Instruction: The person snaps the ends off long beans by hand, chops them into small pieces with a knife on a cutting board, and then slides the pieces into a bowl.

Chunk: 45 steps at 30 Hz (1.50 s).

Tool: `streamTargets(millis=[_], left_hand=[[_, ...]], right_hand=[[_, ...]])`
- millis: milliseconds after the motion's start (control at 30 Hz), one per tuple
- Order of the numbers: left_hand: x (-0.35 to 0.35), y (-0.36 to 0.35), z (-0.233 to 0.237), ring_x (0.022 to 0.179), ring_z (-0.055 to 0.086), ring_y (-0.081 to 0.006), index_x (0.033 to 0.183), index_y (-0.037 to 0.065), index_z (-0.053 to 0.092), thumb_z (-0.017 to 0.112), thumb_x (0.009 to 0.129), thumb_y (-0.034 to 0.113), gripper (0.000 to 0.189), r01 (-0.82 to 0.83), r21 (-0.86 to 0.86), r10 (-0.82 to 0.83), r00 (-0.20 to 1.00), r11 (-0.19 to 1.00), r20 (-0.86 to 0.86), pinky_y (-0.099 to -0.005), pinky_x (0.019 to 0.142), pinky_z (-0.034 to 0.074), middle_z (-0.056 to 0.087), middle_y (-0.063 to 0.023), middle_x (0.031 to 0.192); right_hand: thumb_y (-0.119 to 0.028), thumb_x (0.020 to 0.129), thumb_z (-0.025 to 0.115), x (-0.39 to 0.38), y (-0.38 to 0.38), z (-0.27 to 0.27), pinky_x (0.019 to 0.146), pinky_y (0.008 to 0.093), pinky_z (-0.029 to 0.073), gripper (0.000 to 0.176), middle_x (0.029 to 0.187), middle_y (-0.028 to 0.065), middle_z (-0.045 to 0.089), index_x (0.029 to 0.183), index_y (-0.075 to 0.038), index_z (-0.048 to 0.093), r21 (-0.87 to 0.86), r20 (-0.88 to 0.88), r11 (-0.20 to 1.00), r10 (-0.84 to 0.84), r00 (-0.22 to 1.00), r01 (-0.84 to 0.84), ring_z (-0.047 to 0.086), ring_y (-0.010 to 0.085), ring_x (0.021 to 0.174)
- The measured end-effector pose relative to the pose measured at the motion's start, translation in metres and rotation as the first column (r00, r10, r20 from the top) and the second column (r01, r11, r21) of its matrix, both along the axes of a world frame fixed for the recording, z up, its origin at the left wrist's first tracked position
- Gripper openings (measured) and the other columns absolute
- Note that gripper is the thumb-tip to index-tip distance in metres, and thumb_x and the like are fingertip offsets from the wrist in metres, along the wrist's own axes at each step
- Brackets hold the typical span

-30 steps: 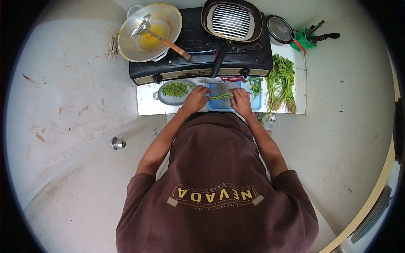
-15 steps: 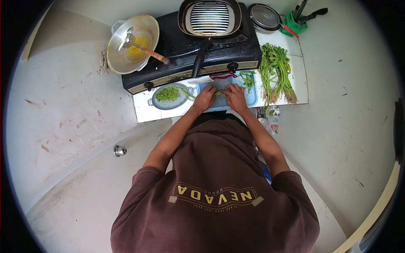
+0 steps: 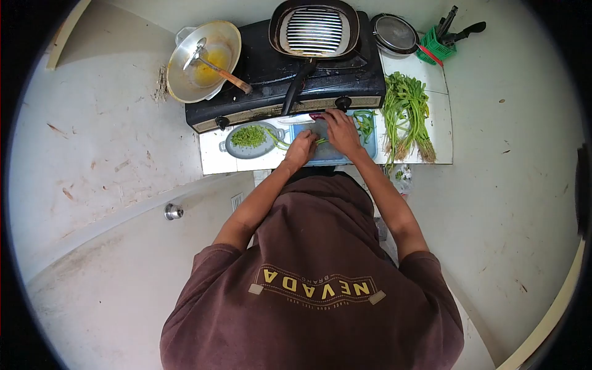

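Note:
My left hand (image 3: 301, 149) is closed around thin green stalks (image 3: 320, 141) over a blue tray with a dark grey cutting surface (image 3: 321, 128). The stalks' leafy ends trail left toward a grey oval dish (image 3: 275, 137). Chopped greens (image 3: 248, 136) lie in that dish. At the tray's far edge, my right hand (image 3: 342, 132) has its fingers over the dark red handle of a knife (image 3: 301, 119). The blade points left, beside the stove front, and most of the handle is hidden. Cut green leaves (image 3: 365, 124) rest on the tray's right side.
A black stove (image 3: 259, 58) stands behind the tray, bearing a grill pan (image 3: 296, 80) and a large pot (image 3: 176, 74) with a ladle (image 3: 225, 75). Rooted greens (image 3: 407, 114) lie at right. Beyond them are a strainer (image 3: 396, 34) and a green basket (image 3: 435, 49) with knives.
My right hand has let go of the stalks and moved up to the knife handle. My left hand keeps the stalks on the tray. The whole view has shifted slightly.

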<state>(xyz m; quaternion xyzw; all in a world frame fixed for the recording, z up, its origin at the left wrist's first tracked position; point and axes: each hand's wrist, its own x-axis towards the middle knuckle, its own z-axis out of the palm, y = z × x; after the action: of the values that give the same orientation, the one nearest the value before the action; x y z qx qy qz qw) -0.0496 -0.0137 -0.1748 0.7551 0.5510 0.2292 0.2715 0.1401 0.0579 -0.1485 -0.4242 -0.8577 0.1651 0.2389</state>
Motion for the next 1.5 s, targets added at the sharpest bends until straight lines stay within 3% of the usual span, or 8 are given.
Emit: streamTargets(millis=[333,433,633,733,833,1033,1233,1500], left_hand=[[0.002,0.000,0.006,0.096,0.060,-0.0407,0.100,0.000,0.066,0.070,0.083,0.002,0.018,-0.039,-0.031,0.040,0.999,0.999,0.034,-0.0468,0.086,0.050,0.060,-0.0194,0.095],[0.001,0.000,0.006,0.096,0.060,-0.0406,0.100,0.000,0.066,0.071,0.083,0.002,0.018,-0.045,-0.038,0.046,0.999,0.998,0.018,-0.0461,0.086,0.050,0.060,-0.0197,0.095],[0.002,-0.001,0.006,0.094,0.060,-0.0398,0.101,0.000,0.066,0.071,0.081,0.001,0.020,-0.055,-0.046,0.058,0.996,0.997,0.067,-0.0455,0.085,0.050,0.059,-0.0195,0.093],[0.003,-0.002,0.007,0.094,0.060,-0.0394,0.100,-0.001,0.066,0.071,0.082,0.001,0.019,-0.073,-0.070,0.079,0.993,0.995,0.087,-0.0452,0.084,0.051,0.059,-0.0192,0.092],[0.003,-0.004,0.008,0.093,0.060,-0.0391,0.101,-0.001,0.067,0.070,0.081,-0.001,0.021,-0.073,-0.031,0.076,0.991,0.997,0.107,-0.0446,0.083,0.051,0.059,-0.0188,0.091],[0.006,-0.007,0.015,0.090,0.062,-0.0383,0.104,-0.001,0.068,0.070,0.080,-0.004,0.024,-0.119,-0.069,0.128,0.980,0.990,0.150,-0.0447,0.082,0.051,0.059,-0.0180,0.093],[0.009,-0.009,0.011,0.090,0.061,-0.0397,0.103,-0.001,0.068,0.069,0.081,-0.004,0.023,-0.152,-0.092,0.165,0.974,0.984,0.154,-0.0452,0.081,0.050,0.059,-0.0188,0.094],[0.009,-0.009,0.008,0.091,0.059,-0.0419,0.104,0.001,0.067,0.068,0.082,-0.004,0.023,-0.134,-0.054,0.140,0.982,0.990,0.127,-0.0461,0.080,0.049,0.056,-0.0199,0.093]], right_hand=[[-0.006,0.080,0.067,-0.016,0.008,-0.015,0.095,0.0435,0.042,0.047,0.124,0.0117,0.057,0.127,-0.003,0.063,0.041,0.317,0.999,-0.008,0.948,-0.005,0.054,0.0283,0.119],[-0.010,0.089,0.056,-0.016,0.009,-0.014,0.095,0.0400,0.044,0.032,0.121,0.0121,0.060,0.120,-0.004,0.065,0.084,0.406,0.996,0.005,0.914,-0.043,0.055,0.0254,0.120],[-0.004,0.080,0.068,-0.007,-0.003,-0.019,0.090,0.0483,0.049,0.040,0.120,0.0193,0.054,0.117,0.002,0.055,-0.104,0.236,0.995,0.023,0.971,0.001,0.060,0.0371,0.107],[-0.006,0.083,0.067,0.005,-0.015,-0.016,0.083,0.0519,0.052,0.041,0.116,0.0211,0.054,0.119,0.001,0.049,-0.145,0.217,0.987,-0.033,0.976,0.066,0.064,0.0421,0.097],[-0.009,0.084,0.066,0.024,-0.037,-0.006,0.080,0.0525,0.053,0.043,0.107,0.0225,0.058,0.119,0.000,0.045,-0.259,0.032,0.958,-0.120,0.992,0.124,0.064,0.0451,0.090],[-0.015,0.093,0.060,0.037,-0.082,0.011,0.076,0.0554,0.053,0.032,0.095,0.0286,0.065,0.114,0.001,0.043,-0.459,0.036,0.869,-0.189,0.981,0.184,0.065,0.0494,0.087],[-0.022,0.103,0.050,0.029,-0.111,-0.020,0.069,0.0583,0.053,0.024,0.093,0.0313,0.066,0.109,0.000,0.043,-0.480,0.047,0.863,-0.151,0.987,0.155,0.065,0.0510,0.082],[-0.028,0.105,0.047,0.024,-0.125,-0.026,0.064,0.0592,0.054,0.029,0.080,0.0291,0.068,0.106,0.001,0.045,-0.482,0.176,0.836,-0.201,0.964,0.263,0.067,0.0506,0.073]])
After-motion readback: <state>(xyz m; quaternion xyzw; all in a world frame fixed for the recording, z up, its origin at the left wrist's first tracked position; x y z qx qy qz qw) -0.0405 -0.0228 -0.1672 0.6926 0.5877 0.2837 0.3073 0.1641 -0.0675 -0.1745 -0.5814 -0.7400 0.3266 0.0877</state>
